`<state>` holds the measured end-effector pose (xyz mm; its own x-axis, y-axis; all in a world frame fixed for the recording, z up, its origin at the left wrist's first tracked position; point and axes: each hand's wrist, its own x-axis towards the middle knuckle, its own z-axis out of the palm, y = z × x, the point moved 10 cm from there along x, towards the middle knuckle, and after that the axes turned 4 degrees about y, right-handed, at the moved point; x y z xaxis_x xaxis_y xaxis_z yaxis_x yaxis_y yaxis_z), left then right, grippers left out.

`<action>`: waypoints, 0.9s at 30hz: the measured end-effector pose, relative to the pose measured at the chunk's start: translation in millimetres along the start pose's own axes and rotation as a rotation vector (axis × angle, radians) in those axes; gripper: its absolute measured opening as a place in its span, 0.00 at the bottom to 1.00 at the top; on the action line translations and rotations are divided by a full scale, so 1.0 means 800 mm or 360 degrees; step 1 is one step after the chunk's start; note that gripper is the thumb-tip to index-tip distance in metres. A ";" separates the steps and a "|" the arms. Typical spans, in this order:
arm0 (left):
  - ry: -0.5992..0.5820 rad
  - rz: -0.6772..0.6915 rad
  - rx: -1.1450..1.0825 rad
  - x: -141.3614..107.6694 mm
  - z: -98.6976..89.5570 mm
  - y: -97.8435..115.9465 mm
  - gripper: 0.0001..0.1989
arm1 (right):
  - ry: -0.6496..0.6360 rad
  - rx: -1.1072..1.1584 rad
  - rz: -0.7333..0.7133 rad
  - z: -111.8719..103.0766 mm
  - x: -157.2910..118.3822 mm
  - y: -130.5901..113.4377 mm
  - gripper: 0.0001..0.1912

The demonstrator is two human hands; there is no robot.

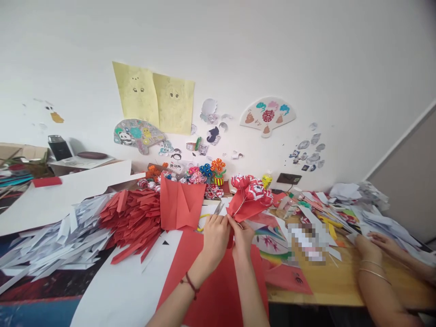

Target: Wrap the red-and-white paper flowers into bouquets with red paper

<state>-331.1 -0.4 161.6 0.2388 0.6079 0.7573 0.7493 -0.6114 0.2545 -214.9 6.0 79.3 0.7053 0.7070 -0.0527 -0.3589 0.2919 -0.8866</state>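
Both hands pinch the narrow base of the red paper cone (245, 210), left hand (215, 236) beside right hand (243, 237). The paper flowers (252, 187) above the fingertips seem loosely seated; a slackened pinch could let the wrap unfurl.

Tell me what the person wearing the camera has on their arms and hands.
Both forearms are bare, with no sleeves showing. The left hand has a thin dark red cord bracelet round its wrist. The right hand wears nothing visible: no ring, watch or glove. The bangles at the right edge belong to another person's arm.
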 end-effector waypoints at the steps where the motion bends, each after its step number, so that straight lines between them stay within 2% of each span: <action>1: -0.0010 -0.0001 -0.0011 -0.007 -0.003 0.003 0.10 | -0.0002 -0.0006 0.0003 -0.007 -0.006 0.001 0.17; 6: -0.0065 -0.0006 -0.0049 -0.031 -0.016 0.015 0.11 | 0.0002 -0.0048 -0.0001 -0.028 -0.032 0.001 0.15; 11: -0.0103 -0.0101 -0.0171 -0.039 -0.023 0.006 0.12 | -0.0057 -0.0180 -0.0063 -0.023 -0.045 -0.011 0.17; 17: -0.0136 -0.0303 -0.0591 -0.034 -0.018 -0.020 0.11 | -0.0498 -0.0494 -0.0283 0.003 -0.048 -0.045 0.15; 23: -0.0180 -0.0471 -0.1040 -0.013 -0.007 -0.037 0.14 | -0.1005 -0.0696 -0.0357 0.032 -0.044 -0.079 0.14; 25: -0.0190 -0.0514 -0.1196 -0.005 -0.004 -0.040 0.14 | -0.1082 -0.0679 -0.0317 0.032 -0.039 -0.082 0.14; 27: -0.0185 -0.0566 -0.1341 0.001 -0.003 -0.044 0.14 | -0.1010 -0.0657 -0.0249 0.020 -0.029 -0.079 0.16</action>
<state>-358.8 20.2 155.1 0.1752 0.8499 0.4970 0.1041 -0.5179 0.8491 -218.5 -18.4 143.7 0.1985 0.9475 0.2507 0.0611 0.2433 -0.9680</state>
